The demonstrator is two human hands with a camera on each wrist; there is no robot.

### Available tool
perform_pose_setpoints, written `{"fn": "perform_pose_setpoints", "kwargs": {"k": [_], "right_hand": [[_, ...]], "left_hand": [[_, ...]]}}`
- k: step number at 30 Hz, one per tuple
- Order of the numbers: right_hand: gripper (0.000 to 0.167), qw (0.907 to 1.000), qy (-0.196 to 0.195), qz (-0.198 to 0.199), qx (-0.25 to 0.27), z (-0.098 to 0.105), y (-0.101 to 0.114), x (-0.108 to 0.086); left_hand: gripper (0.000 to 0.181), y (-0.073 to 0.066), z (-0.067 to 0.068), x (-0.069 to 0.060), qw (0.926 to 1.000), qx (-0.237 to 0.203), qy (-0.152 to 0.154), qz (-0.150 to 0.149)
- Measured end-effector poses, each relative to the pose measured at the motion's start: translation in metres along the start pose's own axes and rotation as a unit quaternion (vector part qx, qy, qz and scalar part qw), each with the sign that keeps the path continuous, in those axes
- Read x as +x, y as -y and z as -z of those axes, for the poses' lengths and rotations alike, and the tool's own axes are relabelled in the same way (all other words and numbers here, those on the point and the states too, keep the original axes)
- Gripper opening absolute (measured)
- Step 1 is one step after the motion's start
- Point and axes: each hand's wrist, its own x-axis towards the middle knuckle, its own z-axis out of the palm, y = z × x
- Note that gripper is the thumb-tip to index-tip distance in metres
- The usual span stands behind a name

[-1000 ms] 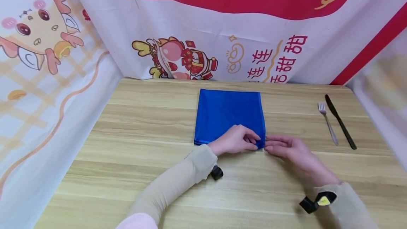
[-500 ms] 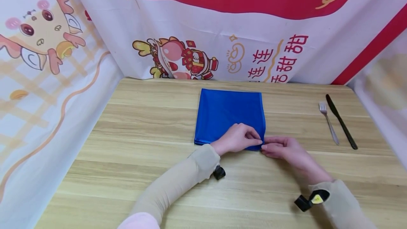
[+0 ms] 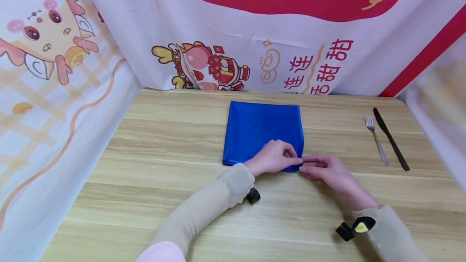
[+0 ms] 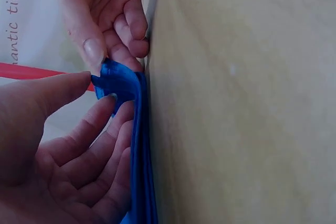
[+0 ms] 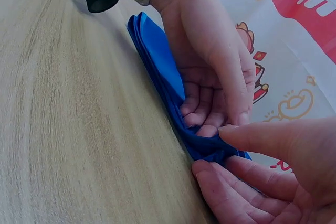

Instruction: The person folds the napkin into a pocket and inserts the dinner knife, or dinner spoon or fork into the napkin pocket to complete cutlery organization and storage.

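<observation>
1. I'm watching the left hand (image 3: pixel 271 157) pinching the folded blue cloth (image 3: pixel 263 122) near its near right corner, thumb almost meeting fingers.
2. The right hand (image 3: pixel 329 171) is pinching that corner, similarly narrowed.
3. I'm judging this as working the corner's layers; the next move is probably calling for steady, even tension.
4. The cloth is lying mid-table (image 3: pixel 145 193), fork (image 3: pixel 376 140) and black knife (image 3: pixel 391 138) resting rightward, printed drapes (image 3: pixel 233 19) hanging behind and beside.
</observation>
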Motion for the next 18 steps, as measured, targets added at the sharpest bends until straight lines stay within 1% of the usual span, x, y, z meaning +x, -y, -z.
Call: {"fn": "perform_pose_setpoints", "kwargs": {"k": [5,11,13,18], "right_hand": [[0.05,1.0,-0.004,-0.002,0.002,-0.001,0.003,0.001],[0.055,0.9991,-0.027,-0.021,-0.025,-0.004,0.009,0.006],[0.053,0.999,-0.03,-0.017,-0.03,-0.005,0.009,0.007],[0.043,0.9994,-0.029,0.007,-0.018,-0.005,0.006,0.011]], "left_hand": [[0.013,-0.001,0.003,0.001,0.9998,0.01,0.019,-0.002],[0.014,-0.001,0.004,0.001,0.9995,0.016,0.028,0.002],[0.014,-0.001,0.004,0.0,0.9995,0.012,0.029,0.002],[0.011,0.0,0.008,-0.003,0.9994,-0.011,0.032,0.003]]}}
